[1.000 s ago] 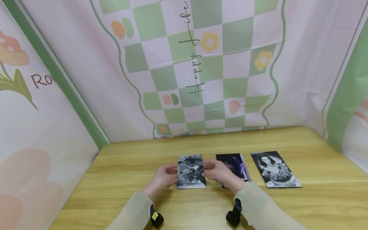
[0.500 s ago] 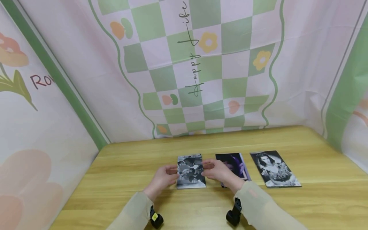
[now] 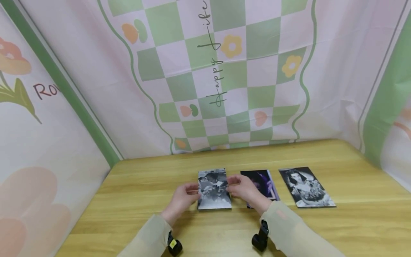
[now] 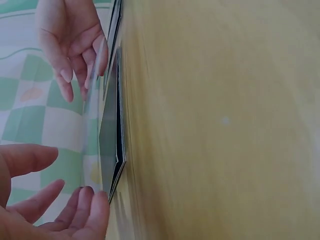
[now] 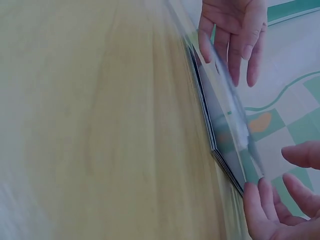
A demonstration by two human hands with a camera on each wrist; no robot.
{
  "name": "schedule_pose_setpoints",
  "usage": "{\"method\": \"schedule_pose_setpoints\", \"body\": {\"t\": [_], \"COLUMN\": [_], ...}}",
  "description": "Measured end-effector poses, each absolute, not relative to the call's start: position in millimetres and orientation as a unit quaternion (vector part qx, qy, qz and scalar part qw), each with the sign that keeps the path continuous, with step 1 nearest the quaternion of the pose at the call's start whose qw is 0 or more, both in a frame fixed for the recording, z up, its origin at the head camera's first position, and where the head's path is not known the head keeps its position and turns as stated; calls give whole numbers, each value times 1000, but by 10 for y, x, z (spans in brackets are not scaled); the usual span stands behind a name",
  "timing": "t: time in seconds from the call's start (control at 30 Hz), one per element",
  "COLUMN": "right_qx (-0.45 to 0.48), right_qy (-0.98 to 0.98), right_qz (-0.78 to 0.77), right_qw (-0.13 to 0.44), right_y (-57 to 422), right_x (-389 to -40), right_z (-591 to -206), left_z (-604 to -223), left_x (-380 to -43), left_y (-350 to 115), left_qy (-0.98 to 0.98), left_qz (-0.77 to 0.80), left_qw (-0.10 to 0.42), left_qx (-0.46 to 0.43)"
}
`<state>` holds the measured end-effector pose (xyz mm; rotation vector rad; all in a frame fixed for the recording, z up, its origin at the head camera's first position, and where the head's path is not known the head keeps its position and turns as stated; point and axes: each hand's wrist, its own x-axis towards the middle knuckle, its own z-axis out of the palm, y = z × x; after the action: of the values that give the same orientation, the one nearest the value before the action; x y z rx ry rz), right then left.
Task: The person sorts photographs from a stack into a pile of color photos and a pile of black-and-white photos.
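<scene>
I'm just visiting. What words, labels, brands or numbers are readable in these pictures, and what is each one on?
"Happy Life": sideways script on the checkered back curtain.
"Ro": on the left curtain; the rest is cut off.
Yellow sticker at the left wrist: too small to read any marking.
Leftmost picture, middle picture, rightmost picture: no readable lettering.
No brand or number is readable.

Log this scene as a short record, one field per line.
Surface: wood-grain table
Backdrop: green-and-white checkered cloth reading "Happy Life"
Left item: stack of photo cards, black-and-white photo on top, layered edges visible in the wrist views
Left hand: fingertips at the stack's left edge
Right hand: fingertips at the stack's right edge
Middle item: dark photo with purple areas, partly hidden by the right hand
Right item: black-and-white portrait photo, face up, uncovered
</scene>
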<state>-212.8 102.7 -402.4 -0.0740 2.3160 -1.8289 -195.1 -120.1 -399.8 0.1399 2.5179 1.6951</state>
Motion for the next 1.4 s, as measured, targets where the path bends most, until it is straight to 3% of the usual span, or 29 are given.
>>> {"method": "schedule_pose_setpoints", "body": {"t": [0.37, 0.67, 1.4], "right_qx": [1, 9, -19], "right_qy": [772, 776, 804], "right_qz": [-629, -622, -582], "right_qw": [88, 102, 119], "right_y": [1047, 1157, 1834], "right_x": [-2150, -2133, -2073], "right_z": [-4014, -3976, -3908], "left_z": [-3999, -3994, -4056], "left_x": [-1963, -1975, -1988], "left_y": [-1165, -1098, -542], "left_qy": [816, 788, 746], "left_qz": [575, 612, 658], "left_qw": [36, 63, 79], "left_qx": [36, 23, 71]}}
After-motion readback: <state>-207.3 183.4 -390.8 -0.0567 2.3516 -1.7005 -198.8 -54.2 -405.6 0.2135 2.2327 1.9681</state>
